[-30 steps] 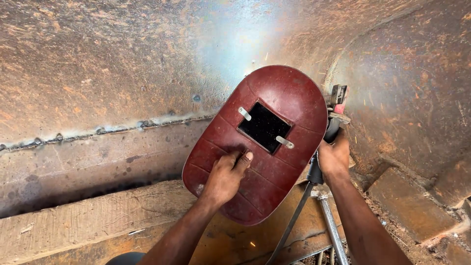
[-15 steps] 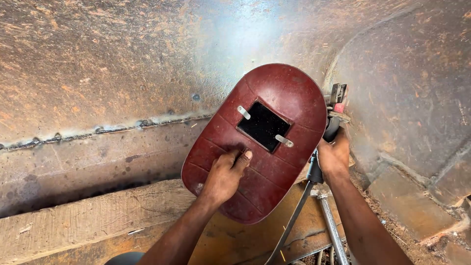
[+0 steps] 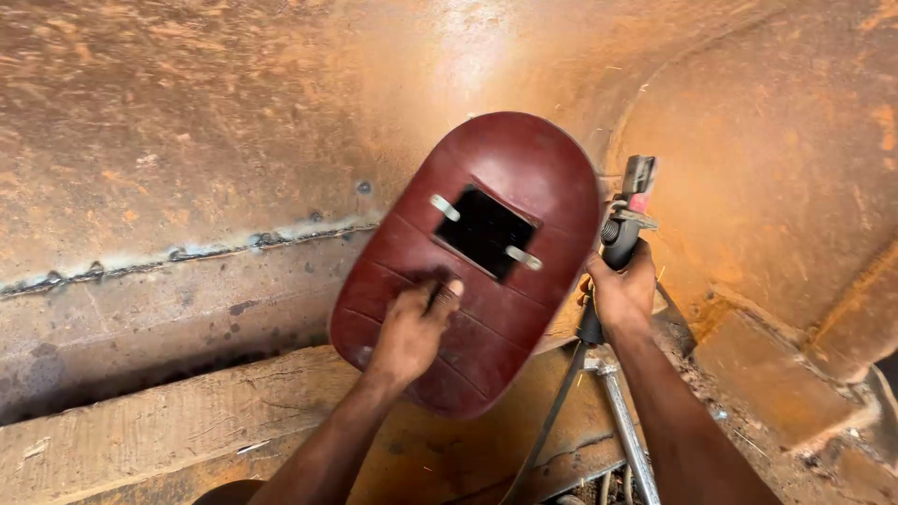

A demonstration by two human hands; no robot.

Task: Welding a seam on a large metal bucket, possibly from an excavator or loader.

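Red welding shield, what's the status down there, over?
Left hand grips the red shield by its handle, held up before the rusty steel wall. Right hand grips the electrode holder. Nothing blocking.

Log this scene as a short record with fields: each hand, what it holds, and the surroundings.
left hand: left hand grips the handle on the back of the shield
shield: dark red welding shield, oval, dark window in its middle, held up toward the wall
right hand: right hand closed on the electrode holder, just right of the shield
cable: dark cable hangs down from the holder
wall: rusty steel plate with a rough weld seam running across
glow: bright patch on the plate above the shield
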